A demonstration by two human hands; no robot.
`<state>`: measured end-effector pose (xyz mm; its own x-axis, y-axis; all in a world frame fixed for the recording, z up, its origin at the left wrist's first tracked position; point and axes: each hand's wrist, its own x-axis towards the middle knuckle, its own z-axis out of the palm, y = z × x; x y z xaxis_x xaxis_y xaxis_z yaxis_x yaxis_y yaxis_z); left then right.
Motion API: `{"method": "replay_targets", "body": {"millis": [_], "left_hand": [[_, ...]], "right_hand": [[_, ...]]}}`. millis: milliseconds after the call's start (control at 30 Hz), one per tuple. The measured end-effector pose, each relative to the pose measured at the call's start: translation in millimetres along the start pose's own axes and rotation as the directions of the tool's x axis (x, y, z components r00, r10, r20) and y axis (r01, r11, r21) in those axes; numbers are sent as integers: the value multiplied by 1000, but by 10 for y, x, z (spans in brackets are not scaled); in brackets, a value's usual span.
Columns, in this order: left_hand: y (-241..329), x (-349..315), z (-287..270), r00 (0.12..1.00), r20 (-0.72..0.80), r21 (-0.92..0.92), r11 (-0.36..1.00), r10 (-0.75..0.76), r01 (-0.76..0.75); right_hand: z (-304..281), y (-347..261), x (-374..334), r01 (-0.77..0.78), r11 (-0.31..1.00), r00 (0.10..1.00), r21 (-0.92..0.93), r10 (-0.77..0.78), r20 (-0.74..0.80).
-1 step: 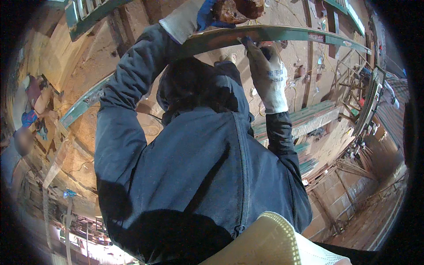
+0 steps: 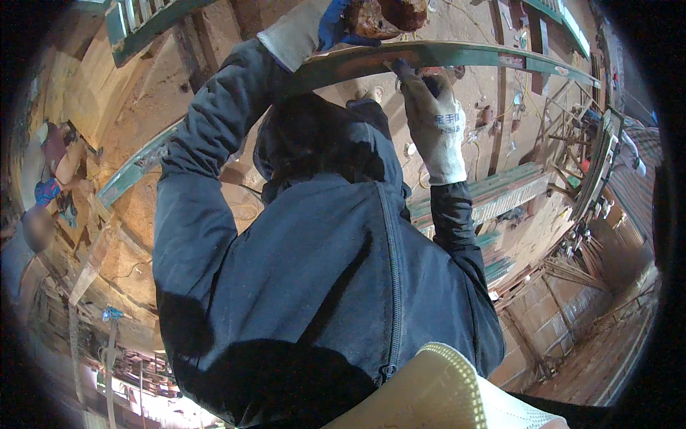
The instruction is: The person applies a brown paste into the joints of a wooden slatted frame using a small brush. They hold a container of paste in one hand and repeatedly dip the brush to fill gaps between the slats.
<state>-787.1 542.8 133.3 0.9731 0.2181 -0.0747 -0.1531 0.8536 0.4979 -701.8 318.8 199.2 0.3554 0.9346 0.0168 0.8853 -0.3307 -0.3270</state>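
One long green bar (image 2: 457, 54), patched with bare brown, running crosswise before the wearer, its left stretch passing under the sleeve. One rough, rust-brown block (image 2: 375, 20), by the bar's far edge. Left hand (image 2: 330, 27), gloved white and blue: fingers at the block's left end; whether they close on it, I cannot tell from here. Right hand (image 2: 434, 114), same glove type: fingers bent inward at the bar's near edge; grip undetermined. Green slatted panels (image 2: 500, 196), toward the brown floor's (image 2: 479, 93) right side. One dark hooded jacket (image 2: 307, 250), worn.
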Motion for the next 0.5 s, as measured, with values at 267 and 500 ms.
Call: {"method": "replay_targets", "body": {"millis": [267, 500], "left_hand": [[49, -13, 9, 997, -59, -21, 998, -54, 53], [51, -12, -8, 991, -104, 2, 996, -84, 85]], "right_hand": [[114, 15, 7, 16, 1000, 999, 24, -15, -31], [150, -46, 42, 32, 999, 999, -22, -33, -23]]}}
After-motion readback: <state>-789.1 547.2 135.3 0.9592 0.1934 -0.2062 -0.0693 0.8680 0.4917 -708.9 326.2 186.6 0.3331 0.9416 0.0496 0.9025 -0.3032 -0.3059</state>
